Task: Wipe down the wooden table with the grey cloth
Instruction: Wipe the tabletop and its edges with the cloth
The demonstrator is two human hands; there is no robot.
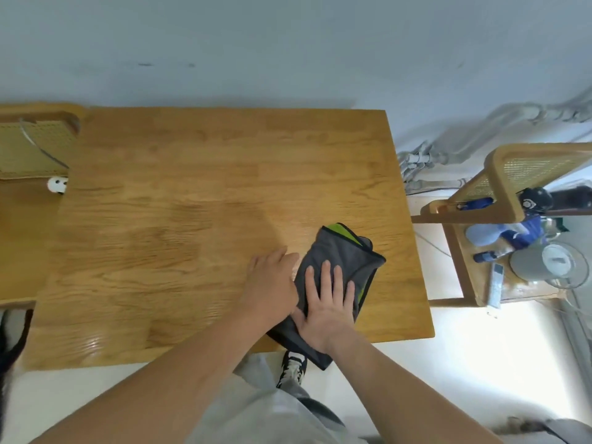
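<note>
1. Currently pressed flat on the folded grey cloth with black edging and a lime-green underside [344,267], at about 4 o'clock on the rectangular light-oak wooden table [192,193]; near corner of the cloth hanging off the front edge.
2. Right hand [326,302]: fingers spread, palm down on the cloth, pinching nothing. Left hand [274,283]: flat too, fingers together, resting on bare wood just beside the cloth at its 9 o'clock, fingertips touching its edge.
3. Best done with even palm pressure and long overlapping passes along the grain, working from 4 o'clock toward 9 o'clock, then out to 12 o'clock.
4. Worth pulling the overhanging corner back onto the top first, so the whole pad stays in contact.
5. Worth keeping the fold tidy: bunching at 1 o'clock of the cloth probably leaves streaks.
6. Care needed near the small white round object [57,185] at 10 o'clock, just beside the far left edge.
</note>
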